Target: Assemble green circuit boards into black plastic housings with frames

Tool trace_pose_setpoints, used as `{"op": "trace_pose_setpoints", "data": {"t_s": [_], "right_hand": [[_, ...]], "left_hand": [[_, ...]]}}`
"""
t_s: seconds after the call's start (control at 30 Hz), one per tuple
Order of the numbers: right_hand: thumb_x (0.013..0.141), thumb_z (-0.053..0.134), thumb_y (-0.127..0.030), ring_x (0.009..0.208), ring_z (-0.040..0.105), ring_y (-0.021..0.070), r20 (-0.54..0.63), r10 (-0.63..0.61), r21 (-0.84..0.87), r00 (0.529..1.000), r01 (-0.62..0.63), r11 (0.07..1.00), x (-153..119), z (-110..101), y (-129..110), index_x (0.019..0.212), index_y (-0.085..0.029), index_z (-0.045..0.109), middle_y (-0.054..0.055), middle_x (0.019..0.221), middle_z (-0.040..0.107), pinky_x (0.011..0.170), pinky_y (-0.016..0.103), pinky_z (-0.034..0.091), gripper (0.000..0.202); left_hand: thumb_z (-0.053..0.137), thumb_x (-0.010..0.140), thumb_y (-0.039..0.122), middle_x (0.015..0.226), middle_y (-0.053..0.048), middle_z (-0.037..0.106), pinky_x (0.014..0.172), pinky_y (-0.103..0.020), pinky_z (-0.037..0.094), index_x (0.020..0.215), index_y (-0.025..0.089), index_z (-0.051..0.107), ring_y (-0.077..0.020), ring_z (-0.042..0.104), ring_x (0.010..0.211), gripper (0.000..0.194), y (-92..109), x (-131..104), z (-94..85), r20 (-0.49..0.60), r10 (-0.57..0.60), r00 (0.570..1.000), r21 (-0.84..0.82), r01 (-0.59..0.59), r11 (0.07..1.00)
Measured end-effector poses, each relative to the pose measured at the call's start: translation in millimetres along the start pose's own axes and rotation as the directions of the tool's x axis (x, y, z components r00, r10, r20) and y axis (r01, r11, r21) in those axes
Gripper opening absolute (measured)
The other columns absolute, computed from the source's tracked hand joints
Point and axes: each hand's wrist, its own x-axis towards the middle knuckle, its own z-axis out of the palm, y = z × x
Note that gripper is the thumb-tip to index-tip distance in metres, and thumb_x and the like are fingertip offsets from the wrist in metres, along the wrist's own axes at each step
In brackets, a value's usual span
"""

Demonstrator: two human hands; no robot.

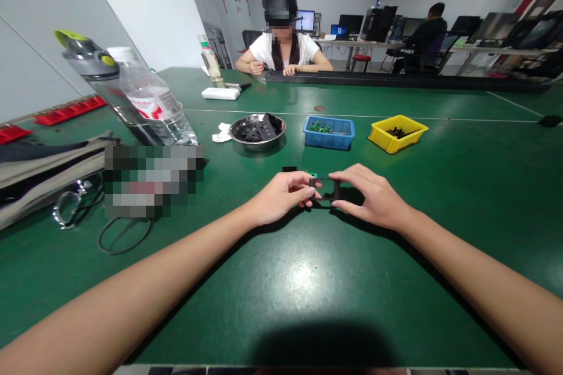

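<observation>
A small black rectangular frame (337,188) is held between both hands, just above the green table. My left hand (284,196) is closed on its left end, thumb in front. On its right end, my right hand (372,194) pinches the frame between thumb and fingers. The table's green shows through the frame's open middle. Just behind my left fingers a bit of a green piece (313,175) shows, mostly hidden. Beside it lies a small black piece (289,169), partly covered by my left hand.
Farther back stand a metal bowl (257,142) of black parts, a blue bin (329,140) with green parts and a yellow bin (398,142) with dark parts. Bottles (152,102), a cable loop (124,238) and a bag (53,164) crowd the left. A person (285,50) sits opposite.
</observation>
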Motion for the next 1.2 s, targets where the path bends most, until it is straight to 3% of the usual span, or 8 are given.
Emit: {"op": "trace_pose_setpoints", "data": {"t_s": [0.33,0.67,0.83,0.9,0.97,1.07,1.17,1.2], "right_hand": [[0.091,0.070,-0.039,0.093,0.066,0.0271,0.006,0.073,0.024,0.997,-0.073,0.997,-0.5,0.8,2.6,0.117,-0.022,0.067,0.010,0.099,0.073,0.083,0.041,0.056,0.032],[0.089,0.070,-0.035,0.091,0.067,0.0260,-0.074,0.029,0.016,0.997,-0.028,0.999,-1.0,-0.9,5.1,0.114,-0.019,0.066,0.011,0.099,0.074,0.082,0.040,0.055,0.029],[0.088,0.069,-0.036,0.084,0.066,0.0250,-0.118,0.126,-0.010,0.985,-0.128,0.992,-2.9,-6.6,15.3,0.111,-0.020,0.068,0.008,0.090,0.072,0.077,0.039,0.054,0.028],[0.088,0.070,-0.037,0.083,0.066,0.0249,-0.132,0.143,-0.010,0.981,-0.146,0.989,-3.4,-7.8,17.8,0.110,-0.020,0.068,0.008,0.090,0.072,0.077,0.039,0.054,0.028],[0.088,0.070,-0.037,0.083,0.066,0.0249,-0.127,0.147,-0.008,0.981,-0.149,0.989,-3.7,-7.9,19.1,0.110,-0.020,0.068,0.008,0.090,0.072,0.078,0.039,0.054,0.028],[0.088,0.070,-0.037,0.086,0.067,0.0254,-0.081,0.176,-0.009,0.981,-0.177,0.984,-3.8,-6.7,21.1,0.109,-0.021,0.068,0.008,0.092,0.072,0.079,0.039,0.054,0.026],[0.087,0.070,-0.036,0.089,0.066,0.0267,-0.035,0.223,-0.018,0.974,-0.224,0.974,-4.3,-5.7,25.5,0.105,-0.021,0.069,0.009,0.095,0.072,0.082,0.041,0.053,0.024],[0.086,0.071,-0.035,0.091,0.066,0.0271,-0.024,0.235,-0.021,0.972,-0.235,0.972,-4.7,-5.3,27.4,0.105,-0.021,0.069,0.009,0.096,0.072,0.082,0.041,0.053,0.024]], "left_hand": [[0.074,0.083,0.049,0.077,-0.001,0.067,0.064,-0.025,0.045,0.097,0.014,0.067,-0.0101,0.054,0.063,0.039,5.2,-0.6,1.9,-0.016,-0.018,1.000,0.024,0.018,1.000],[0.072,0.084,0.041,0.075,-0.002,0.068,0.064,-0.024,0.043,0.099,0.014,0.067,-0.0113,0.058,0.066,0.032,3.6,-0.4,0.7,-0.015,-0.024,1.000,0.013,0.024,1.000],[0.070,0.086,0.038,0.076,-0.002,0.069,0.065,-0.025,0.046,0.107,0.014,0.063,-0.0137,0.063,0.071,0.032,0.7,-1.5,1.3,-0.008,-0.023,1.000,0.038,0.023,0.999],[0.065,0.089,0.036,0.076,-0.001,0.068,0.065,-0.026,0.047,0.108,0.015,0.062,-0.0145,0.065,0.071,0.029,1.1,-4.2,3.3,-0.002,0.022,1.000,0.118,-0.022,0.993],[0.060,0.091,0.034,0.075,-0.001,0.067,0.067,-0.027,0.048,0.105,0.016,0.063,-0.0145,0.064,0.070,0.023,3.3,-7.6,3.9,-0.007,0.126,0.992,0.304,-0.117,0.946],[0.058,0.093,0.033,0.082,-0.003,0.069,0.075,-0.029,0.049,0.096,0.018,0.067,-0.0154,0.063,0.075,0.018,8.4,-10.2,-4.7,-0.010,0.338,0.941,0.652,-0.251,0.716],[0.057,0.093,0.036,0.095,-0.007,0.068,0.087,-0.035,0.051,0.100,0.017,0.064,-0.0207,0.063,0.090,0.022,9.6,-6.8,-28.0,-0.046,0.467,0.883,0.788,-0.255,0.560],[0.059,0.091,0.038,0.102,-0.008,0.068,0.094,-0.038,0.050,0.105,0.017,0.063,-0.0235,0.063,0.099,0.025,8.3,-4.7,-37.5,-0.040,0.471,0.881,0.813,-0.245,0.528]]}}
